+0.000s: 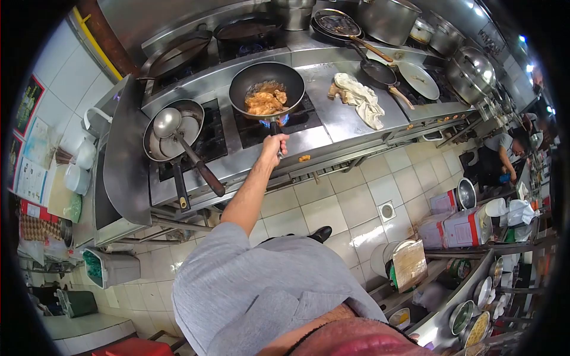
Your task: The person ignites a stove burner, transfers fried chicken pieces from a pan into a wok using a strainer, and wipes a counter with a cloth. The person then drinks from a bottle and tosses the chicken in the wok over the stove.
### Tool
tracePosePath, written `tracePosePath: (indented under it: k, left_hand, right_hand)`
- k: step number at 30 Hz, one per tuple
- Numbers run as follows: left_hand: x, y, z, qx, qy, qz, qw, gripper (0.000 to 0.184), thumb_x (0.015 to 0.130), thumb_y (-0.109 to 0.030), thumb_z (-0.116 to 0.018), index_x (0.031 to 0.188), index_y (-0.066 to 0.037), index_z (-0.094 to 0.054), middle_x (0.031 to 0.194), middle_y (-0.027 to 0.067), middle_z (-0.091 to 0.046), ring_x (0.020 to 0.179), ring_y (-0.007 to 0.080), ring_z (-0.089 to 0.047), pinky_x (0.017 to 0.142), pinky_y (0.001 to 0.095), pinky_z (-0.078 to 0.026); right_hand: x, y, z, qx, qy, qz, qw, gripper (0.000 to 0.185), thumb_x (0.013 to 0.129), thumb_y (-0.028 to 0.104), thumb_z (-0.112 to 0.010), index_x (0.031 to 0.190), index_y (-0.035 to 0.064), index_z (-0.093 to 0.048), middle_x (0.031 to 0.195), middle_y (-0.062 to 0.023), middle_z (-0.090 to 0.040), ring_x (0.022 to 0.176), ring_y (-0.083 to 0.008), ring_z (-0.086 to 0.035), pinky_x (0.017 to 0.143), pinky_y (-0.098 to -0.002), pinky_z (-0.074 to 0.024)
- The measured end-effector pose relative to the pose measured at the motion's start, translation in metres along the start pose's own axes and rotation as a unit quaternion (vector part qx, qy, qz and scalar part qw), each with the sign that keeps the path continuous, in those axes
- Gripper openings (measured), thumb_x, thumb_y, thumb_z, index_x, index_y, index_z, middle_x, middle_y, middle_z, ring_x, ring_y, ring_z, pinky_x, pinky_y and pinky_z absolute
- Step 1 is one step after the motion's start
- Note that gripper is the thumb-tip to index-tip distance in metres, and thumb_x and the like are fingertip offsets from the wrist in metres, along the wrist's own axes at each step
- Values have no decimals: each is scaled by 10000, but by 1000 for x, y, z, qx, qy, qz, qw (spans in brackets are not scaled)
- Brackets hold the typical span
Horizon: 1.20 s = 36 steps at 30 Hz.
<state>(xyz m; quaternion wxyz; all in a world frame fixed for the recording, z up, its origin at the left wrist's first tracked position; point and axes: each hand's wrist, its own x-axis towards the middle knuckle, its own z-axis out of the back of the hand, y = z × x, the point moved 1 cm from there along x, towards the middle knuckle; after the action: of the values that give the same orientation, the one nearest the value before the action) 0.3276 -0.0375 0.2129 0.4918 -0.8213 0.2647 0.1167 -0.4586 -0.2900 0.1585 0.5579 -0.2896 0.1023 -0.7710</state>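
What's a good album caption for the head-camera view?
Left hand holding the handle of a black wok, saucy browned food inside, over a blue gas flame.

- Wok (244, 81), twelve o'clock: black
- Food (265, 103): orange-brown
- Flame (284, 119): blue
- Cloth (361, 99), half past one: off-white
- Plate (418, 81), two o'clock: white
- Shirt (255, 279), six o'clock: grey
- Floor (323, 213): pale, gridded
- Bin (122, 268), eight o'clock: grey
- Strip (98, 45), ten o'clock: yellow

The pan (242, 80) is showing smooth, dark metal around glossy food (265, 102). The ladle (167, 122) is shining like polished metal, its wooden-looking handle (206, 172) appearing duller. The metal tabletop (314, 89) and floor tiles (323, 212) are gleaming; the cloth (363, 103) is looking matt.
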Motion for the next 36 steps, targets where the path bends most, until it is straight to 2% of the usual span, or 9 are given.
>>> tracePosePath:
  k: [5,9,12,15,19,23,30,34,36]
  left_hand:
    - [-98,21,-34,11,-14,0,1000,166,714,-57,-555,572,-56,-470,465,26,-408,349,125,-403,314,263,-341]
    - [-107,-24,-45,-72,78,29,994,192,756,-53,-519,596,-89,-418,471,-3,-400,366,86,-381,311,215,-315]
    - [-82,-41,-45,-102,79,64,990,193,748,-56,-527,591,-93,-423,467,1,-400,366,97,-389,311,226,-313]
    - [-63,-6,-33,83,76,-114,987,132,741,-62,-537,651,-73,-442,458,17,-423,354,125,-402,310,253,-316]
    - [-101,53,-12,103,17,-84,991,200,721,-38,-552,800,-63,-370,474,14,-399,323,109,-379,277,262,-328]
    - [-79,38,-14,2,77,-37,996,160,739,-42,-553,697,-78,-403,488,-3,-402,359,88,-378,314,239,-332]
    - [-1,17,-9,-41,20,-8,999,138,744,-63,-564,646,-72,-468,500,-6,-424,378,88,-395,335,232,-335]
    - [-60,37,-29,-14,38,-43,998,178,736,-72,-560,595,-73,-452,434,11,-385,343,126,-388,318,256,-329]
    - [-92,39,-39,-2,4,1,1000,221,733,-87,-561,548,-76,-442,434,24,-391,328,132,-388,312,263,-329]
  right_hand:
    - [-1,0,15,6,65,-12,998,418,769,311,-434,1163,174,-405,1095,-61,-454,952,-215,-451,736,-388,-398]
    - [0,0,18,10,88,-14,996,472,748,314,-469,1189,178,-370,1127,-59,-429,984,-217,-432,752,-392,-394]
    - [0,1,19,14,95,-14,995,518,732,316,-496,1208,180,-343,1150,-56,-410,1008,-219,-419,764,-395,-390]
    - [-3,2,19,18,102,-19,994,568,716,318,-522,1228,183,-316,1174,-54,-391,1032,-221,-405,776,-398,-387]
    - [-3,2,19,19,115,-27,993,638,695,321,-558,1254,186,-280,1206,-52,-366,1065,-223,-386,792,-402,-382]
    - [-3,1,23,14,131,-23,991,712,674,324,-593,1280,190,-245,1238,-49,-341,1097,-225,-368,808,-405,-378]
    - [-8,-1,36,19,169,-25,985,841,650,329,-655,1328,199,-174,1304,-46,-287,1176,-228,-317,856,-416,-359]
    - [-7,-4,30,40,163,-20,986,848,659,329,-681,1328,199,-176,1328,-48,-265,1190,-232,-302,868,-418,-352]
    - [-7,-7,27,38,159,-16,986,843,657,325,-673,1327,198,-179,1326,-49,-268,1188,-233,-305,866,-417,-353]
